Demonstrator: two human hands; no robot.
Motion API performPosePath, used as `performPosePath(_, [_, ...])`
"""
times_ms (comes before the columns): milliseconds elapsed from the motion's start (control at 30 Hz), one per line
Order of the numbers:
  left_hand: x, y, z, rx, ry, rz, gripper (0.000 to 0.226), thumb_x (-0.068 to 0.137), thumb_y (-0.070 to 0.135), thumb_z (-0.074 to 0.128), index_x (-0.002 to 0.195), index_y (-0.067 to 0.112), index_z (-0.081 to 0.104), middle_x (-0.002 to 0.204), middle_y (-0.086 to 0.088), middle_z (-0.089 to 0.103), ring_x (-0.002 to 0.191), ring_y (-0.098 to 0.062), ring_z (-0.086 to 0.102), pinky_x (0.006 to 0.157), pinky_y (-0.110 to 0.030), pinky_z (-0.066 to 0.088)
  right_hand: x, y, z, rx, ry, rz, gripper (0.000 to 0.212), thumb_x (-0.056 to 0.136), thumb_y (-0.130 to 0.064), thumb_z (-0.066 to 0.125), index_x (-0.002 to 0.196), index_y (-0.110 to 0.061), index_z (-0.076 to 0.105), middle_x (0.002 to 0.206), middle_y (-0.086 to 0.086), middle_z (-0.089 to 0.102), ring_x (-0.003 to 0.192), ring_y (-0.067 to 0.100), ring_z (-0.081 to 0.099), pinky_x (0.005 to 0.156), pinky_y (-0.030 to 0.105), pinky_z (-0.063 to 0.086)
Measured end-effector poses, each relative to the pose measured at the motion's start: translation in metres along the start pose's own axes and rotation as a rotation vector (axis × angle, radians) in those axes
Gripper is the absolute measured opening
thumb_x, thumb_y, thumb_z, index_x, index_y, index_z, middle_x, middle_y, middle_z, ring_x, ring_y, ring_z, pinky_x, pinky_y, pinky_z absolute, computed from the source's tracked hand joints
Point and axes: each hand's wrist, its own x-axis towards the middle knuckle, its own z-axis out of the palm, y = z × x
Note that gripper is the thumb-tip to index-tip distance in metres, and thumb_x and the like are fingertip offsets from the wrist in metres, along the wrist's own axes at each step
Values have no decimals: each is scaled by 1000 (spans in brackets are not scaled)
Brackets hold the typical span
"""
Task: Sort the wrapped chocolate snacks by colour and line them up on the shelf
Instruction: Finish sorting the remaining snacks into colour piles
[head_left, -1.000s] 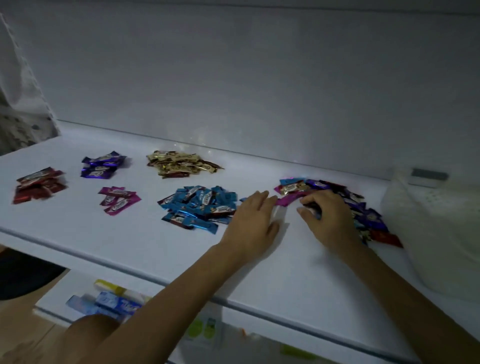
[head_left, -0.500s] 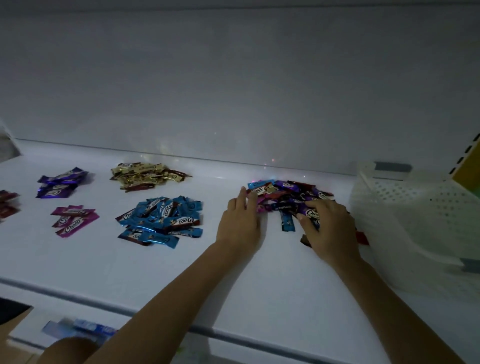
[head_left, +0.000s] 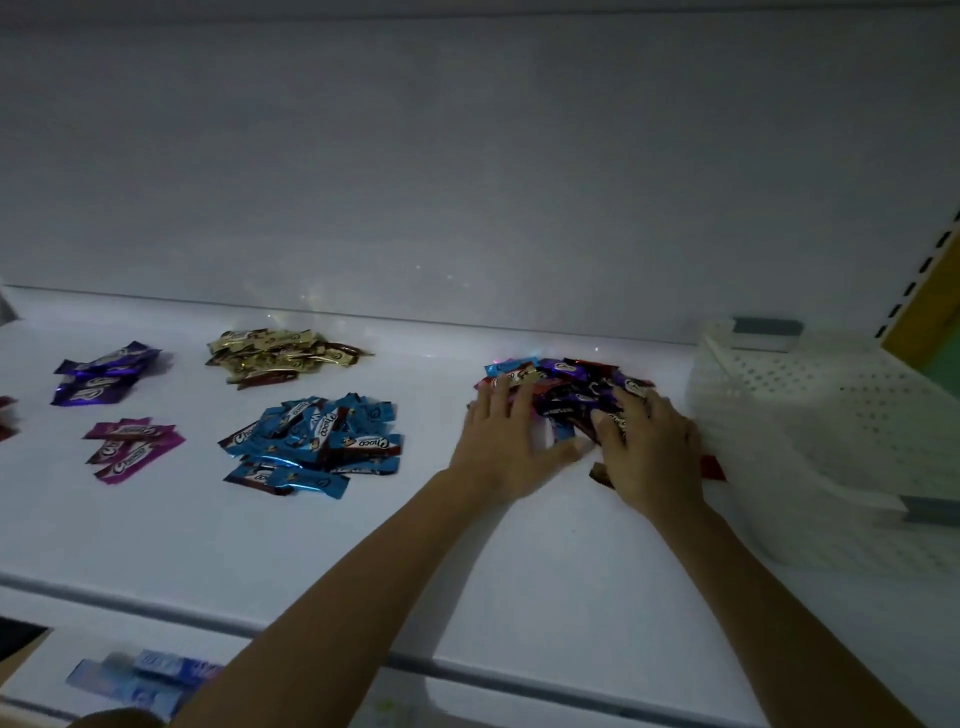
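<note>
I am laying both hands flat on the mixed pile (head_left: 571, 387) of snacks on the shelf (head_left: 467, 545). My left hand (head_left: 504, 441) is resting open, fingers straight, on the pile's near-left edge. My right hand (head_left: 649, 447) is lying open too, fingers spread over its right side, gripping nothing that I can see. A blue snack (head_left: 563, 434) is showing in the gap between my hands, and a red one (head_left: 711, 465) is peeking out just right of my right wrist.

I am judging these to be very light, with slick, crinkly foil that slides easily on the smooth shelf and over the other wrappers. The bars inside are probably brittle, so I am thinking light pressure only. The best hold seems to be a pinch across the middle of one bar, or on a crimped end flap.

Well to the left of my left hand the blue heap (head_left: 317, 441), gold heap (head_left: 275, 356), purple heap (head_left: 101, 376) and pink heap (head_left: 132, 447) are waiting. A white basket (head_left: 831, 415) is sitting just right of my right hand.
</note>
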Motion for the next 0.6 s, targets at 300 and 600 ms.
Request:
performPosePath(300, [56, -1, 7, 178, -134, -17, 108, 64, 88, 49, 150, 45, -1, 161, 0, -11, 145, -37, -13, 112, -63, 2, 5, 5, 3, 329, 4, 17, 33, 98, -21, 40, 124, -7, 56, 129, 12, 53, 117, 24, 46, 100, 37, 38])
performPosePath(600, [44, -4, 11, 130, 221, 302, 49, 90, 53, 53, 135, 35, 52, 117, 5, 63, 103, -21, 55, 81, -27, 45, 9, 5, 5, 183, -87, 0, 41, 100, -32, 37, 135, -14, 48, 144, 6, 41, 132, 22, 35, 110, 37, 28])
